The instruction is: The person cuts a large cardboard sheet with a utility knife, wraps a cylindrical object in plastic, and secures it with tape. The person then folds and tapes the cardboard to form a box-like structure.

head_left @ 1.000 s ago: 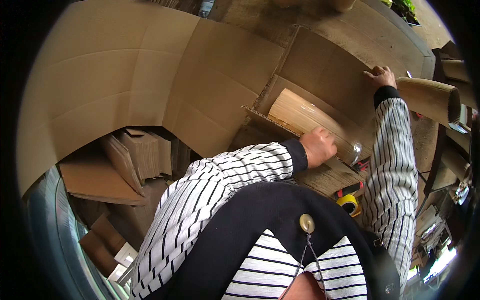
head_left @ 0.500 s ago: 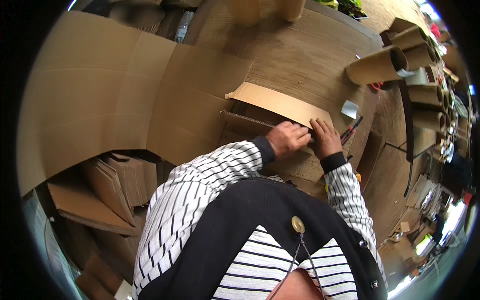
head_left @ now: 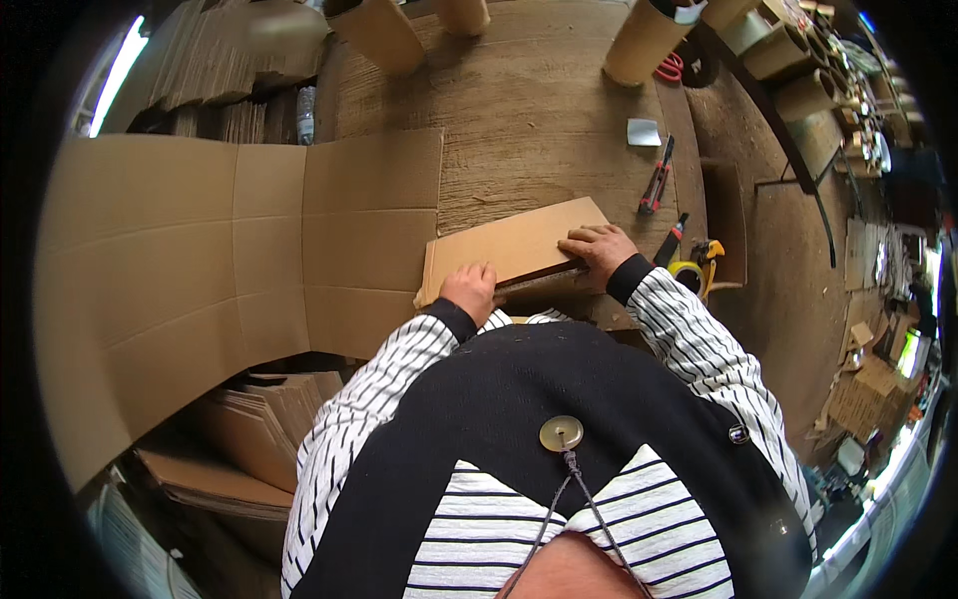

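Observation:
A long, narrow cardboard box (head_left: 519, 240) lies on the wooden table in front of me, with a smooth tan panel on top and a dark gap along its near edge. My left hand (head_left: 471, 288) is closed over the near edge toward its left end, fingertips on the panel. At the right end, my right hand (head_left: 602, 250) grips the corner, fingers bent over the top; its thumb is hidden. Just left of the box spreads a large creased cardboard sheet (head_left: 269, 240), which overhangs the table's left side.
Right of the box lie a red-and-black utility knife (head_left: 656, 187), a second red-handled tool (head_left: 672, 240), a yellow tape roll (head_left: 687, 275) and a white paper piece (head_left: 644, 132). Cardboard tubes (head_left: 644, 45) stand at the back, near red scissors (head_left: 670, 68). Stacked cardboard (head_left: 249, 429) sits lower left.
My left hand has moved away from my right hand to the box's left end. The long panel, raised at a slant before, now lies flatter over the box. The view has turned.

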